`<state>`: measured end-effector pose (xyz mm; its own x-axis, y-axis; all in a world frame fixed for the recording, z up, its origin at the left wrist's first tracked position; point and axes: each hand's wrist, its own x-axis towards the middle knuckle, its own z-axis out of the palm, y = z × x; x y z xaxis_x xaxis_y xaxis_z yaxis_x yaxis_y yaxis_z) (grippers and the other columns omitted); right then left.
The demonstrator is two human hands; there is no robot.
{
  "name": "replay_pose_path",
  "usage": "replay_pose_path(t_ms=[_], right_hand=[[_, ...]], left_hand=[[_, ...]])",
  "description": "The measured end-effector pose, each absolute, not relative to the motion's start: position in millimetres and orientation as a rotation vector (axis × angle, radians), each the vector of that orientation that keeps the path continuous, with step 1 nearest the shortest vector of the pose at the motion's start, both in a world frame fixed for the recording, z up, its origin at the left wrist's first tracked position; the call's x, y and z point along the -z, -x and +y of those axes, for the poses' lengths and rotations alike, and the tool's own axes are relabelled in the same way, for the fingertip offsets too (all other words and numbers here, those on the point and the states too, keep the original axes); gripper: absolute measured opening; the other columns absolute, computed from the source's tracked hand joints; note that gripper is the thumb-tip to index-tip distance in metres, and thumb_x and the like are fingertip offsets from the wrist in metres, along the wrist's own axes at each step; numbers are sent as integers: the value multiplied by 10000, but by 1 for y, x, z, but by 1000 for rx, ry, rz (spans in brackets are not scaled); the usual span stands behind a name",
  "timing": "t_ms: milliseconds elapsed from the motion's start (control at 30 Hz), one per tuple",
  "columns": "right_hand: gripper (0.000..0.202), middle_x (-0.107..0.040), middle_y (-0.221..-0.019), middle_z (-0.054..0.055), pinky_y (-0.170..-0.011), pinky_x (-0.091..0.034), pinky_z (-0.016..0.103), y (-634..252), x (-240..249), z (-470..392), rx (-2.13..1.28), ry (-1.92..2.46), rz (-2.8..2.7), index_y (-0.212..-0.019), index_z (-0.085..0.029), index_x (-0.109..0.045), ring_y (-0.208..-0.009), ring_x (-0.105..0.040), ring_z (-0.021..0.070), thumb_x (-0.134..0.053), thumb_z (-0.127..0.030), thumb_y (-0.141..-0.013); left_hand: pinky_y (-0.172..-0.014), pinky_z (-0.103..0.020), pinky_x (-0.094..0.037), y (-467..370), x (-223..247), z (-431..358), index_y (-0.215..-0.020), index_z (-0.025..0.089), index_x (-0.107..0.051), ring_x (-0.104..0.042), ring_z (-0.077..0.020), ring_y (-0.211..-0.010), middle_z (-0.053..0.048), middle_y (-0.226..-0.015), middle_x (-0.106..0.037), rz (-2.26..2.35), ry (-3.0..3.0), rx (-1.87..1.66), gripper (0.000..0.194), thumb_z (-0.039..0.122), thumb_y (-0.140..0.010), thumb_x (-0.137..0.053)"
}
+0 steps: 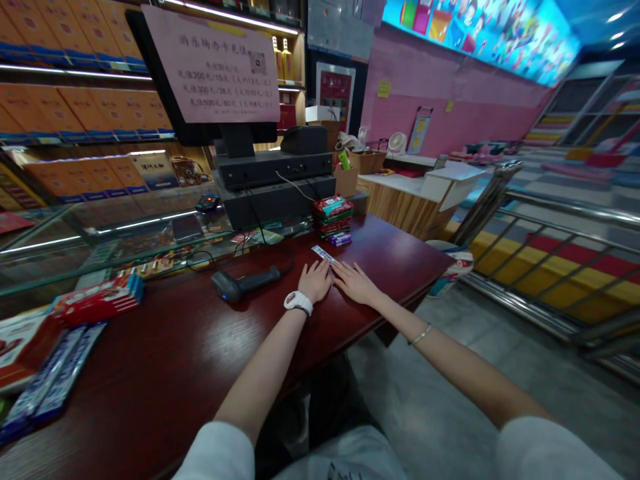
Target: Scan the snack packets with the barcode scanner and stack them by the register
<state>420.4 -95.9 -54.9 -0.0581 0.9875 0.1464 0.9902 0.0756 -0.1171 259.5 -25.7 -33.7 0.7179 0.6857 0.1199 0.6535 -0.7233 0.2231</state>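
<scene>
White sleeves (pixel 217 450) came nearest my camera, and past them both bare forearms reached over the desk (pixel 185 360). I had the left hand (pixel 315 281) and the right hand (pixel 357 283) angled towards each other, presumably so both could work at the near end of one slim packet (pixel 323 253). On each hand the fingers were stretched low over the wood and a little spread; I could not tell whether any fingertip pinned or pinched the wrapper. Its far part stuck out beyond them, uncovered, perhaps so its face could be seen.

I judged that the scanner (pixel 245 283) lay to the left, just clear of the white watch (pixel 299 303), to be handy without crowding the wrists. Behind the packet, red and green packs (pixel 333 217) were piled up, likely to save room, with a purple packet (pixel 341 239) beside their base.

As for the slim packet, it looked narrow, flat and straight, pale with blue markings too small for me to read, lying slantwise on the dark reddish surface.
</scene>
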Motion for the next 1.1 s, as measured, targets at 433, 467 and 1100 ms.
replay_pose_path(t_ms=[433,467,1100], right_hand=[[579,-190,-1621,29,-1206,-163,501,-414,46,-36,-170,2224,-2016,-1545,-216,-235,-1494,-185,246,-162,-440,-1016],[584,-188,-1622,34,-1206,-167,490,-412,46,-31,-171,2235,-2001,-1544,-209,-238,-1496,-178,242,-157,-445,-1016],[644,-193,-1620,70,-1182,-155,562,-405,51,8,-154,2237,-1907,-1541,-201,-249,-1503,-118,297,-142,-525,-996]], left_hand=[[-1227,-514,-103,-271,35,13,-1531,253,-258,-187,-229,-1496,24,-1610,-232,1351,-2608,-188,565,370,-982,-196],[-1226,-513,-110,-272,35,15,-1532,245,-256,-185,-229,-1497,20,-1611,-228,1356,-2605,-189,568,367,-981,-193],[-1214,-551,-142,-275,43,21,-1521,216,-296,-222,-253,-1486,-27,-1599,-271,1354,-2647,-233,561,309,-976,-198]])
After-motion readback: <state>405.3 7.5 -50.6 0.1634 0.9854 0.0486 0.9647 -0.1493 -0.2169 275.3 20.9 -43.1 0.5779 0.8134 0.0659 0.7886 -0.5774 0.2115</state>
